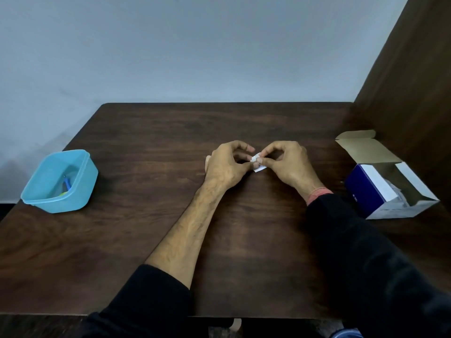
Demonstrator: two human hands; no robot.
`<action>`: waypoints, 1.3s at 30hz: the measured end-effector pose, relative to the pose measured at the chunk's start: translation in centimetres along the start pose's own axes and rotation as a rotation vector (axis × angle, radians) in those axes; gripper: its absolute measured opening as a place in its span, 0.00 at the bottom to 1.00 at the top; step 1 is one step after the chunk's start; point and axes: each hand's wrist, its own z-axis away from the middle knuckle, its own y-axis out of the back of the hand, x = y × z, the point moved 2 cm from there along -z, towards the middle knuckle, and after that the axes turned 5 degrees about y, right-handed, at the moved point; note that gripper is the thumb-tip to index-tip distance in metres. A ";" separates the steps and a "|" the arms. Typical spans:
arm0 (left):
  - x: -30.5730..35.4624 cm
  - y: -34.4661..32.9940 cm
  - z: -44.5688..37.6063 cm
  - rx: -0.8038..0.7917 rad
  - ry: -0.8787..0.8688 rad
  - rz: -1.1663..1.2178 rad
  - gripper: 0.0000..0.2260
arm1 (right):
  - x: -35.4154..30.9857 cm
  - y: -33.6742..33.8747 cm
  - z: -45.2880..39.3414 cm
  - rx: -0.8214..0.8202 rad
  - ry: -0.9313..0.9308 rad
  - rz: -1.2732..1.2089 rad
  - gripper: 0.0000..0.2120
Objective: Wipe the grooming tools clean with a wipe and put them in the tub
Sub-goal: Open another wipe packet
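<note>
Dark brown wooden table (pixel 146 240) is lying wide and bare between its edges. Blue-and-white cardboard box (pixel 380 191) is standing open near the right edge; light blue plastic tub (pixel 80 189), holding small blue tools (pixel 67 185), is sitting near the left. Mid-table, left hand (pixel 227 167) and right hand (pixel 288 164) are both pinching a small white wipe sachet (pixel 258 162).

We see a dark wooden table (pixel 151 147) set against a pale blue-grey wall (pixel 195 45). At its right edge lies an open cardboard box (pixel 373 189) (blue and white, flaps spread), beside a brown wooden panel (pixel 419 81) rising at the right.
</note>
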 end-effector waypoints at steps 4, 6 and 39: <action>-0.3 0.5 0.5 -0.075 -0.015 0.127 0.15 | -0.2 0.3 0.7 -0.010 0.002 -0.084 0.06; -0.1 0.8 1.0 -0.105 -0.027 0.269 0.16 | -0.4 0.5 1.5 0.001 -0.002 -0.176 0.06; -0.8 1.3 10.9 0.098 -0.106 0.311 0.08 | -3.8 -1.4 11.2 0.061 0.032 -0.520 0.11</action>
